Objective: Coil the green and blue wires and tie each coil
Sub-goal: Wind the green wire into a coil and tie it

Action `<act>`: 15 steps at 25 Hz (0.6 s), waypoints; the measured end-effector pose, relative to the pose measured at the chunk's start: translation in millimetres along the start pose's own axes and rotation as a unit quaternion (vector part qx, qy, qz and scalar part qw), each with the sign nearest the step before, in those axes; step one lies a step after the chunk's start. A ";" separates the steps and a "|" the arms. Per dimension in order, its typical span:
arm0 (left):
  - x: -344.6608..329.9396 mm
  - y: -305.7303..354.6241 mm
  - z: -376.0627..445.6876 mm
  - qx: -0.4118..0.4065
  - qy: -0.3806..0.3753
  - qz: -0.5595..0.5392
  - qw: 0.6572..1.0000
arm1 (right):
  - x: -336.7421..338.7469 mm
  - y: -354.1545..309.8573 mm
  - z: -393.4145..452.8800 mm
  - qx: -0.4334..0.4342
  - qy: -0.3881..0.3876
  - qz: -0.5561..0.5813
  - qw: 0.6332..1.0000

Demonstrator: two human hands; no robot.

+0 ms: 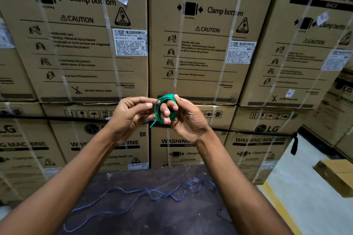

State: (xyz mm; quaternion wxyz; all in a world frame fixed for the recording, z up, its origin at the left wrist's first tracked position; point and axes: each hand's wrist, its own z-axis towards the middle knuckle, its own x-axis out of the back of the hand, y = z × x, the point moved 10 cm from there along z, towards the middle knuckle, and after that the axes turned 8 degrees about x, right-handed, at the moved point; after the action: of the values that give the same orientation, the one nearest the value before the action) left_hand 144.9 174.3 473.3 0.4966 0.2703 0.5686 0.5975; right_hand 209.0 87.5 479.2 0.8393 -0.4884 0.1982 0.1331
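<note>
The green wire (165,108) was wound into a small round coil, held up in the air in front of the boxes, above the far edge of the bench. The coil sat around the fingers of the right hand (183,118). Those fingers were curled through the ring, and the thumb pressed on the top of it. One short loose end of the green wire stuck out down and to the left from the bottom of the coil.

The left hand (131,114) was right beside the coil, on its left side. Its fingers were bent, and its fingertips (150,104) reached over to the edge of the green ring. It was hard to tell if they pinched the wire or only touched it.

The blue wire (152,194) was not coiled. It lay loose and wiggly on the dark bench (152,219), below both arms. It ran from the near left part of the bench across to the right side, with some loops bunched up near the right arm.

Behind the bench stood a wall of big brown cardboard boxes (200,47) with white straps around them. They said "WASHING MACHINE" and "Clamp bottom". At the far right edge, another small brown box (336,175) sat over a pale floor with a yellow line
</note>
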 end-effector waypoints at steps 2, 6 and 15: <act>1.1 3.2 -2.5 -0.012 0.014 0.017 1.000 | 0.3 1.8 0.6 -0.003 0.000 -0.003 1.000; 1.8 9.8 -4.2 -0.031 0.023 0.054 0.998 | -5.6 8.1 0.9 -0.011 -0.017 0.000 1.000; 5.9 3.1 1.1 0.038 -0.031 0.080 0.996 | -24.4 14.5 -3.6 -0.029 -0.072 0.005 0.997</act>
State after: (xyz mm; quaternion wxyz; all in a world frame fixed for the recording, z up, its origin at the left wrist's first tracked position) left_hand 142.8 180.5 475.0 0.4536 0.3517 0.5515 0.6052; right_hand 180.6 90.7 477.8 0.8363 -0.5005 0.1356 0.1781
